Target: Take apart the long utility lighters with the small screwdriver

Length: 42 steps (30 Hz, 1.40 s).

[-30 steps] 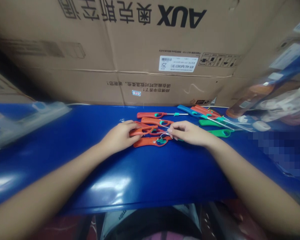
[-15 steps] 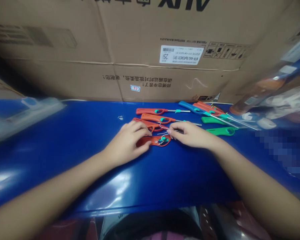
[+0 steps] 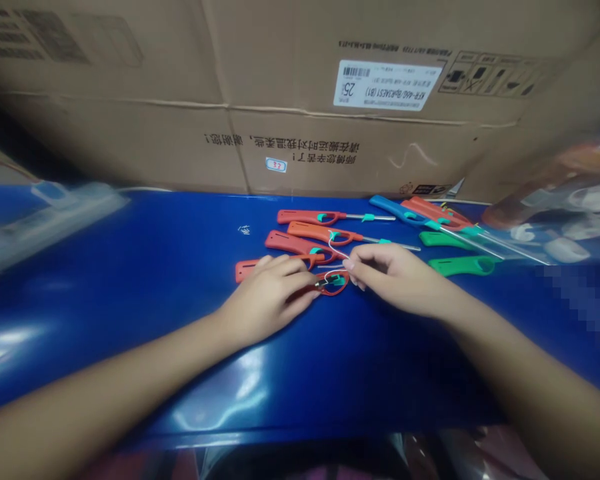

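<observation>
My left hand [image 3: 275,293] is closed over an open orange-red lighter casing, whose trigger loop [image 3: 336,289] with a teal trigger shows past the fingertips. A small black part [image 3: 321,283] with a white wire [image 3: 336,248] lies at the index fingertip. My right hand [image 3: 393,275] pinches that thin wire between thumb and fingertips, just right of the casing. Under and behind my left fingers lies another orange-red piece [image 3: 245,269], partly covered. A red lighter handle [image 3: 285,241] and an orange long-necked lighter [image 3: 305,231] lie just beyond.
A red long-necked lighter [image 3: 305,217] lies further back. To the right are blue [image 3: 395,208], orange and green lighters [image 3: 455,266]. Tiny white bits [image 3: 244,230] lie on the blue table [image 3: 180,373]. A large cardboard box [image 3: 170,140] stands behind; blurred plastic items [image 3: 565,248] are at right.
My left fingers have shifted right along the casing towards the trigger loop and black part. The white wire now arches higher beside my right hand. The whole view has shifted slightly.
</observation>
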### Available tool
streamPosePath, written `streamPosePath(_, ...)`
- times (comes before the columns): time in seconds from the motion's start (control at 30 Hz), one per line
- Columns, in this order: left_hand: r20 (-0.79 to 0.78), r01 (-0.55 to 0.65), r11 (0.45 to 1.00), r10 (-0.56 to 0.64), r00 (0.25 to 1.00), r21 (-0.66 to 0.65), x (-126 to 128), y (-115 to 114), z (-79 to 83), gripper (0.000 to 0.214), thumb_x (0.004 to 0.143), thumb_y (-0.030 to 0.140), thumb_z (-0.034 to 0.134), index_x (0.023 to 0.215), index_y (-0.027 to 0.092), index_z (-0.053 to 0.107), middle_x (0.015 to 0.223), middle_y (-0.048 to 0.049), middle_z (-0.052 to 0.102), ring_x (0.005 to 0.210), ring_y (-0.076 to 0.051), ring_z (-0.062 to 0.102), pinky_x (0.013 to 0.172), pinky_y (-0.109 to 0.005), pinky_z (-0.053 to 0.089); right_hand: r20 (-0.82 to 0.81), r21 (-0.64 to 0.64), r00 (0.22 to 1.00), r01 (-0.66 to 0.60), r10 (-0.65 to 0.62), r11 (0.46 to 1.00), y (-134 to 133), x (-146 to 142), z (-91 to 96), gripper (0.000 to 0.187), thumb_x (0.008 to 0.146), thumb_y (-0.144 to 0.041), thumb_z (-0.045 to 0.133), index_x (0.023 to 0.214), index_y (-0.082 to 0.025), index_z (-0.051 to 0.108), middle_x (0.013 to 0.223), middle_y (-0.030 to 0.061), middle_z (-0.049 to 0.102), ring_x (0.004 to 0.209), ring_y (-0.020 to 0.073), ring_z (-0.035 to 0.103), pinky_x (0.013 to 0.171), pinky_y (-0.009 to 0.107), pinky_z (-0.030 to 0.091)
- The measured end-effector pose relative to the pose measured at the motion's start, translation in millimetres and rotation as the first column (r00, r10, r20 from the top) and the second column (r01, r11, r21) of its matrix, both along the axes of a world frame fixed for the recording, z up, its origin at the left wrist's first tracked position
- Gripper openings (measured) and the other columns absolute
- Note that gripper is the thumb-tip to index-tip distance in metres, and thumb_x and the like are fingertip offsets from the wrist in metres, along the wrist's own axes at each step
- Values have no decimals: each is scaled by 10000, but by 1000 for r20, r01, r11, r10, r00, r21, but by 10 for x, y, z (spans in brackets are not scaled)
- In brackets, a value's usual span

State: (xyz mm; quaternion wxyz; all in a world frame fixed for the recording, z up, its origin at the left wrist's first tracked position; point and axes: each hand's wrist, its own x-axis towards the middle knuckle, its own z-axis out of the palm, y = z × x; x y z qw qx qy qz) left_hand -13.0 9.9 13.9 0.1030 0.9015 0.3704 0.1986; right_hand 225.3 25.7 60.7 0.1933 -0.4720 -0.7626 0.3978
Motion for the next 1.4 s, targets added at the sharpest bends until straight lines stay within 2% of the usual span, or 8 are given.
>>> streamPosePath(0.2,55,-30,999,32,998,-31,18,-14,-1,146,984,297,559,967,211,676,1048,-52,711,967,-224,618,794,-354,384,-39,29,998,41,-40,999,-3,-18,33,359,948,-387,480,640,-205,507,642,-10,530,619,129,473,607,272,380)
streamPosePath(0.4,215,-39,996,56,975,-81,26,-18,22,112,963,272,609,916,188,666,866,-18,703,780,-161,625,716,-300,438,-76,0,996,53,-53,999,-26,-21,69,369,942,-409,500,637,-203,524,633,-8,527,599,122,466,582,267,375)
streamPosePath(0.57,478,-112,938,268,836,-329,49,-94,134,94,888,284,713,892,190,717,822,1,745,664,-116,649,623,-229,508,-175,-54,980,82,-91,995,-70,-34,133,351,906,-395,550,611,-207,529,612,-7,535,573,116,469,560,264,382)
streamPosePath(0.67,558,-74,880,360,748,-469,55,-138,179,123,833,294,769,872,186,726,799,-2,753,663,-124,678,626,-228,557,-229,-76,969,79,-95,994,-93,-36,152,331,903,-373,565,617,-207,561,612,-4,562,581,115,492,561,263,388)
streamPosePath(0.83,635,-8,856,390,667,-517,61,-156,181,159,775,276,812,899,198,751,822,-7,776,685,-139,711,652,-244,605,-249,-103,966,43,-68,994,-113,-18,153,326,913,-394,574,671,-200,674,677,31,669,553,111,509,489,264,352)
streamPosePath(1.1,624,-79,885,385,680,-459,59,-156,174,128,787,287,807,882,206,781,836,-16,787,672,-141,705,621,-242,596,-305,-92,948,66,-92,994,-93,-17,92,205,914,-357,610,1016,-186,659,786,4,658,500,67,440,459,238,352)
streamPosePath(1.23,609,-110,902,368,703,-418,48,-147,175,128,797,300,802,884,208,788,874,-25,791,704,-152,710,637,-253,596,-336,-39,938,75,-84,996,-93,-28,80,156,918,-334,622,1007,-207,603,860,-14,570,537,56,452,471,226,368)
streamPosePath(1.4,576,-123,925,323,751,-359,41,-151,196,117,821,310,783,899,226,804,901,-32,793,746,-168,725,666,-271,599,-354,-79,935,-27,-2,997,-131,-9,26,128,966,-311,574,1076,-257,538,746,-42,502,573,101,494,492,240,403)
